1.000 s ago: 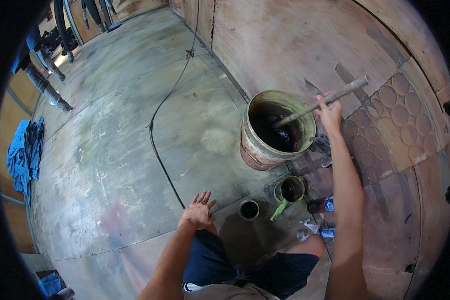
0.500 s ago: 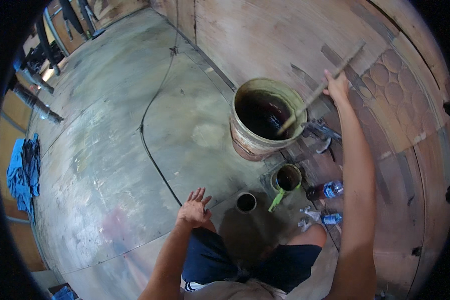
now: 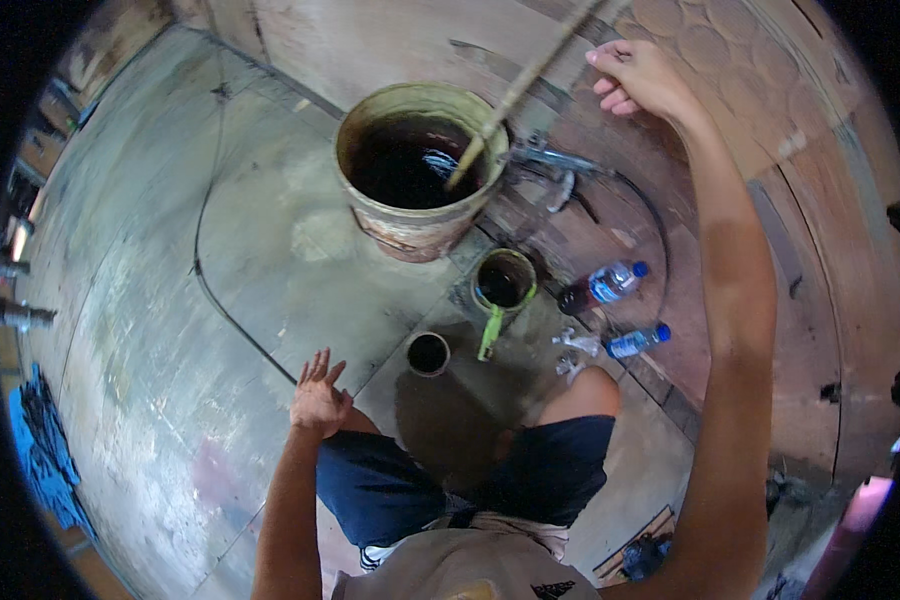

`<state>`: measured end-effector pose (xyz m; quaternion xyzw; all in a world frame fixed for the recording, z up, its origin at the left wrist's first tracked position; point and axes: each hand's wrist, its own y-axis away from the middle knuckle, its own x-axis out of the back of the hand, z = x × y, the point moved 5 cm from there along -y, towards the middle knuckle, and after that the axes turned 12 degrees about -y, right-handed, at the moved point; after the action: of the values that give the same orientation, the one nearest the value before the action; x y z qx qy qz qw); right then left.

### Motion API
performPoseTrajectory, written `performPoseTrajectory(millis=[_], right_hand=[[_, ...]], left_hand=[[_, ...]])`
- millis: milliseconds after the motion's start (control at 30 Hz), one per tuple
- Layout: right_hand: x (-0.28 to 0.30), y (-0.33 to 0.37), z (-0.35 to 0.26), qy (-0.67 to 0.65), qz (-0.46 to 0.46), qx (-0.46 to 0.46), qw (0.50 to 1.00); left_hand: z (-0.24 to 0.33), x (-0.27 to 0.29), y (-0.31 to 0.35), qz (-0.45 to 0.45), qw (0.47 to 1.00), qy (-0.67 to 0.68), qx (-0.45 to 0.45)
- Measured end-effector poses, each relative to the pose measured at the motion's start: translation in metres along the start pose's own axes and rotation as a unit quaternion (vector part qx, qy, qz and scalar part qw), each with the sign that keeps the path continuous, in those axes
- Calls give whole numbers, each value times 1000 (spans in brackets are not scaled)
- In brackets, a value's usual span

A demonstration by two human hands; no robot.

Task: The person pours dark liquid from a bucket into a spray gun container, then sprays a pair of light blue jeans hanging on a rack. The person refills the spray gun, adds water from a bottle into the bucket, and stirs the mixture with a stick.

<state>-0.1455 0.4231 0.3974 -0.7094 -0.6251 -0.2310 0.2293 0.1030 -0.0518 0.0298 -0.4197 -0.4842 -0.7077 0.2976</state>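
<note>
A large paint-stained bucket (image 3: 410,232) with dark liquid in it stands ahead of me. A long wooden stick (image 3: 533,72) leans on its right rim, its lower end in the liquid. My right hand (image 3: 642,80) hovers to the right of the stick, apart from it, empty, with loosely bent fingers. My left hand (image 3: 320,402) is by my left knee, holding nothing, fingers spread. Between my knees and the bucket are a small cup (image 3: 429,355) of dark liquid and a larger pot (image 3: 505,268) with a green-handled tool (image 3: 491,333) resting in it.
Right of the bucket lies a spray gun (image 3: 562,160) with a dark hose. Two bottles (image 3: 610,283) with blue caps lie near my right knee, beside crumpled white scraps (image 3: 576,343). A cable (image 3: 210,290) crosses the floor. Blue cloth (image 3: 45,450) is at far left.
My right hand has let go of the stick and moved off to its right. The stick stays leaning in the bucket. The whole view has shifted, with the bucket now further left and higher.
</note>
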Motion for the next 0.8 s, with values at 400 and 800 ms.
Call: performPoseTrajectory(millis=[400,800], right_hand=[[100,389,443,-175,498,-125,840],[-42,409,697,30,434,-477,764]], left_hand=[[7,8,-1,19,1000,-18,-1],[8,15,48,203,979,-19,21]])
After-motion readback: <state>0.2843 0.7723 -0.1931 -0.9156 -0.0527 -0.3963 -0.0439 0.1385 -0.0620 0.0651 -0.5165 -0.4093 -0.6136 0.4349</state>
